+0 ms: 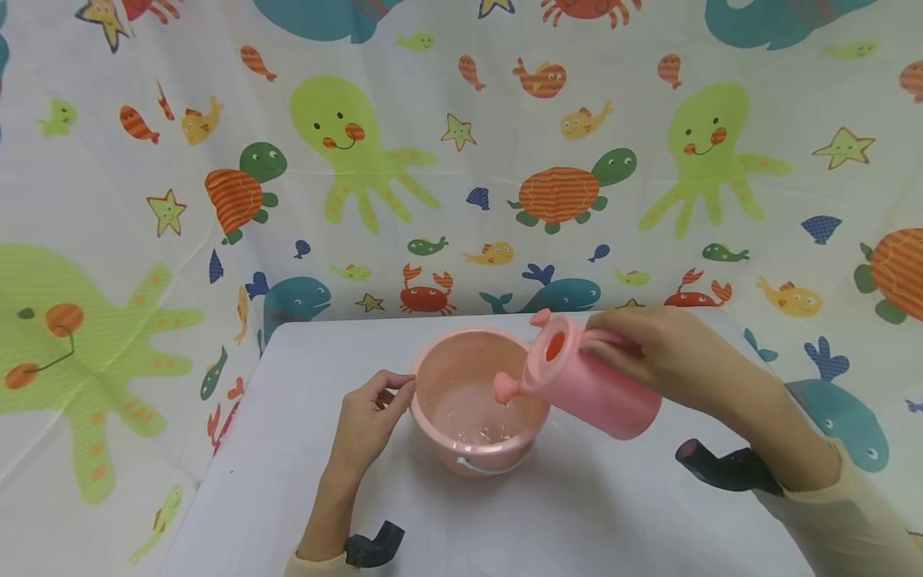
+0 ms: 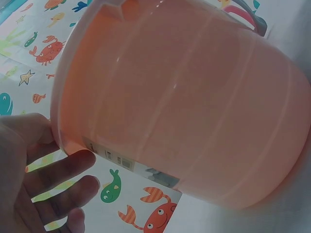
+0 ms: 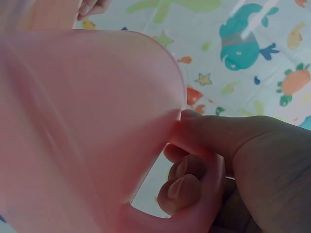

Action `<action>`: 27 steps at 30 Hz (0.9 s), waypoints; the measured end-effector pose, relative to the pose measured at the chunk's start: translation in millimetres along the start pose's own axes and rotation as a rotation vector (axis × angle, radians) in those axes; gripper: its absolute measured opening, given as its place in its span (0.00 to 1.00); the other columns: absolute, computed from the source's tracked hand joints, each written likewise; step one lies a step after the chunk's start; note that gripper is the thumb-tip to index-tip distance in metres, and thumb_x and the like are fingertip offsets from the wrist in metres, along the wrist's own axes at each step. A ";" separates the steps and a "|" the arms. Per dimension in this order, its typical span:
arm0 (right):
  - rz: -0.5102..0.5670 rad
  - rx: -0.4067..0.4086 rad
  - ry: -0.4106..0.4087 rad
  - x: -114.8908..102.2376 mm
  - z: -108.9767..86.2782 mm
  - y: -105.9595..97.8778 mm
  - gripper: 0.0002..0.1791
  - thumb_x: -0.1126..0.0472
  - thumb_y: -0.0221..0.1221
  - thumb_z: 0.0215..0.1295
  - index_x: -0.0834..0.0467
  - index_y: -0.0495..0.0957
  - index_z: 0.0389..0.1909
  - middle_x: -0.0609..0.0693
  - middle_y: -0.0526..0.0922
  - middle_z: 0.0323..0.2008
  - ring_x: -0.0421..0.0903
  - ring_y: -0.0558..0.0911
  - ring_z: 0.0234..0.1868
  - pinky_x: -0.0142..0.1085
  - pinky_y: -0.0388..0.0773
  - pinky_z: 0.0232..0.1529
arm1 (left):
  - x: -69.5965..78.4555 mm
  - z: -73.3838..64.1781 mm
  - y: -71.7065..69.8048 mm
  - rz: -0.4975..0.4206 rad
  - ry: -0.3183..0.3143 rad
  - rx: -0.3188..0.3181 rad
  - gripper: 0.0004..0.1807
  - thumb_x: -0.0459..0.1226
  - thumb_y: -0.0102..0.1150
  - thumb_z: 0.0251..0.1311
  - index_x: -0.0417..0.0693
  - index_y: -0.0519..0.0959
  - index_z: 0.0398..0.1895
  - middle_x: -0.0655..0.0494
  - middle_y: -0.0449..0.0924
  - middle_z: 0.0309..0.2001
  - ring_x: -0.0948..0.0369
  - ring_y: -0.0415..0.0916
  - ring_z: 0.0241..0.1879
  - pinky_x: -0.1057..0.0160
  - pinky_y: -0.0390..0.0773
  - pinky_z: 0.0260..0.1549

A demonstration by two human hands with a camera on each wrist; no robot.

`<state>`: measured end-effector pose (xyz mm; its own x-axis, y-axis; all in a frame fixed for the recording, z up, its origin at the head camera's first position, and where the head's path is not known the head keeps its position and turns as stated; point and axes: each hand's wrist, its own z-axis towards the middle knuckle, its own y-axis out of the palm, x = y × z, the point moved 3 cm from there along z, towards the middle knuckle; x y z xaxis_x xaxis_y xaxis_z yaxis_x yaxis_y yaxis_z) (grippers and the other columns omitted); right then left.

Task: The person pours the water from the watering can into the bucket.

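A peach-pink bucket (image 1: 440,437) with a white wire handle stands on the table, some water splashing in its bottom. My left hand (image 1: 369,417) pinches the bucket's left rim between thumb and fingers; the left wrist view shows the bucket's ribbed outer wall (image 2: 194,107) and a label on it. My right hand (image 1: 642,353) grips the handle of a pink watering can (image 1: 598,393), tilted toward the bucket with its spout over the right side of the rim. In the right wrist view the fingers (image 3: 182,191) curl through the can's handle loop (image 3: 216,184).
A white-covered table (image 1: 288,385) lies under the bucket. Behind and to both sides hangs a curtain (image 1: 461,232) printed with sea animals. Black bands with short stubs (image 1: 728,467) sit on both wrists.
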<state>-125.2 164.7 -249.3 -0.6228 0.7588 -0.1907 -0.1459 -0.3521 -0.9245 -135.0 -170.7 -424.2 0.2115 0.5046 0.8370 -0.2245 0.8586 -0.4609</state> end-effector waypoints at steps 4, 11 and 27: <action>-0.024 -0.002 0.036 3.6 -6.7 1.3 0.12 0.54 0.70 0.60 0.47 0.83 0.44 0.40 0.83 0.31 0.37 0.78 0.32 0.32 0.81 0.33 | -0.9 -0.1 0.8 0.000 0.004 0.002 0.09 0.43 0.64 0.66 0.50 0.86 0.44 0.58 0.89 0.37 0.61 0.77 0.32 0.69 0.76 0.29; -0.012 -0.010 0.069 11.4 -21.2 5.4 0.17 0.53 0.70 0.60 0.49 0.82 0.50 0.41 0.85 0.37 0.38 0.81 0.37 0.36 0.85 0.37 | -1.2 -0.1 0.6 -0.004 0.008 -0.004 0.11 0.46 0.62 0.67 0.51 0.85 0.44 0.58 0.89 0.38 0.61 0.78 0.32 0.69 0.77 0.30; 0.009 -0.023 0.131 20.3 -36.5 14.3 0.18 0.58 0.70 0.60 0.53 0.79 0.50 0.44 0.85 0.38 0.40 0.81 0.38 0.40 0.86 0.40 | -1.0 0.2 0.5 0.000 0.006 -0.001 0.11 0.45 0.62 0.67 0.51 0.85 0.44 0.57 0.89 0.38 0.62 0.77 0.32 0.69 0.76 0.28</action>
<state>-111.9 195.1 -278.5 -0.5184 0.8211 -0.2390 -0.1217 -0.3475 -0.9298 -135.5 -170.8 -425.2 0.2175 0.5049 0.8353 -0.2237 0.8588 -0.4609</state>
